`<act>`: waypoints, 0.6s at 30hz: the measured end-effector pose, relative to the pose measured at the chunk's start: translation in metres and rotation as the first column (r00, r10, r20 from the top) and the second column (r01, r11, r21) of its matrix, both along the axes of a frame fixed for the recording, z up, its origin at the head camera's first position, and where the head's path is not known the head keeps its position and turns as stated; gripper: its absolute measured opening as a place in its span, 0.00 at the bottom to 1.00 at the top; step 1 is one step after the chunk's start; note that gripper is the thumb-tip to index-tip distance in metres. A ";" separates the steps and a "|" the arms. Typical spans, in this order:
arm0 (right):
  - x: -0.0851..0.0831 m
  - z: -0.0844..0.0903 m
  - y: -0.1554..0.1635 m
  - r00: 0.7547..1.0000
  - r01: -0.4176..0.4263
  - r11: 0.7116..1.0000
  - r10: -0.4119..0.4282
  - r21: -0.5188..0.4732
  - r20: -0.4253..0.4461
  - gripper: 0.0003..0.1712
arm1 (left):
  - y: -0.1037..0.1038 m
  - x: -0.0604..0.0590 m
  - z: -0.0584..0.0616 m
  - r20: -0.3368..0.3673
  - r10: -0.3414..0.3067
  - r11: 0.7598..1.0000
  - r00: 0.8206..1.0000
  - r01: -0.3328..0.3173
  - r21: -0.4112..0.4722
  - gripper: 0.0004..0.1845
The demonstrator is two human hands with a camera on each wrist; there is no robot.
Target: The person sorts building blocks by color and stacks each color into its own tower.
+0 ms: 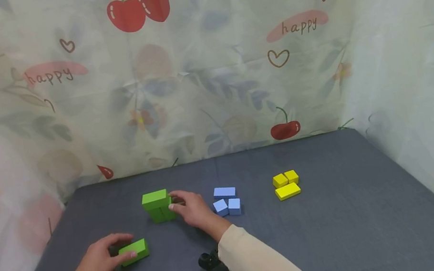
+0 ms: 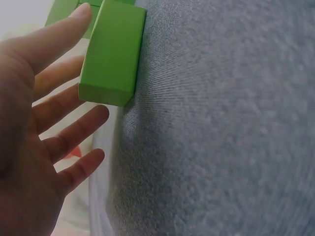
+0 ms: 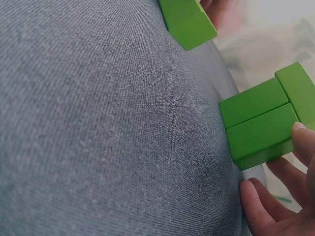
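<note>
A stack of green blocks (image 1: 158,206) stands on the grey cloth table (image 1: 347,229), with one long block laid across two upright ones. My right hand (image 1: 175,202) rests against the stack's right side; a fingertip (image 3: 300,130) touches the green stack (image 3: 261,123) and nothing is gripped. A loose long green block (image 1: 134,252) lies nearer me on the left. My left hand (image 1: 125,246) lies by it with straight, spread fingers (image 2: 74,22), the index tip touching the block (image 2: 113,54).
Three light blue blocks (image 1: 226,200) lie just right of my right hand. Three yellow blocks (image 1: 286,184) lie further right. Cherry-print curtains (image 1: 205,69) wall in the table at the back and both sides.
</note>
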State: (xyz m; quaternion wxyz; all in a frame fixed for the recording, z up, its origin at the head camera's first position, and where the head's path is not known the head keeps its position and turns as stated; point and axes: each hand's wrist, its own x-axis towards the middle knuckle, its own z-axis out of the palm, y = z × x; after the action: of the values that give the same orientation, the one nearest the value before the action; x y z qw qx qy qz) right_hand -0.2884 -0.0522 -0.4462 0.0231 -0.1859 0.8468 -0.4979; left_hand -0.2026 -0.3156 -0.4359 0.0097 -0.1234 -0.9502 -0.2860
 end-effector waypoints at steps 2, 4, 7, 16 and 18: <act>0.000 0.000 0.000 1.000 0.000 1.000 0.000 0.000 -0.001 0.21 | -0.001 0.001 -0.001 0.016 -0.002 1.000 1.000 0.002 0.001 0.28; 0.000 0.000 0.001 1.000 -0.001 1.000 0.001 -0.002 -0.002 0.21 | -0.001 0.001 -0.001 0.035 -0.001 1.000 0.999 0.001 0.003 0.29; 0.000 0.001 0.001 1.000 0.000 1.000 0.000 -0.004 0.001 0.21 | -0.002 0.003 -0.003 0.035 0.003 1.000 0.999 -0.004 0.003 0.29; 0.001 0.001 0.001 1.000 -0.002 1.000 0.002 -0.012 0.001 0.21 | -0.006 0.007 -0.005 0.008 0.003 1.000 1.000 -0.003 -0.015 0.29; 0.001 0.001 0.001 1.000 -0.003 1.000 0.003 -0.013 0.004 0.21 | -0.007 0.008 -0.005 0.010 -0.002 1.000 1.000 0.003 -0.015 0.29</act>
State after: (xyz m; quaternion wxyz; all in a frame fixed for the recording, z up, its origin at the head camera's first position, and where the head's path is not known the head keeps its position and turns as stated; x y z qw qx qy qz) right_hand -0.2877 -0.0509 -0.4455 0.0242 -0.1865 0.8431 -0.5038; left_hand -0.1941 -0.3230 -0.4412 0.0035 -0.1232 -0.9522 -0.2796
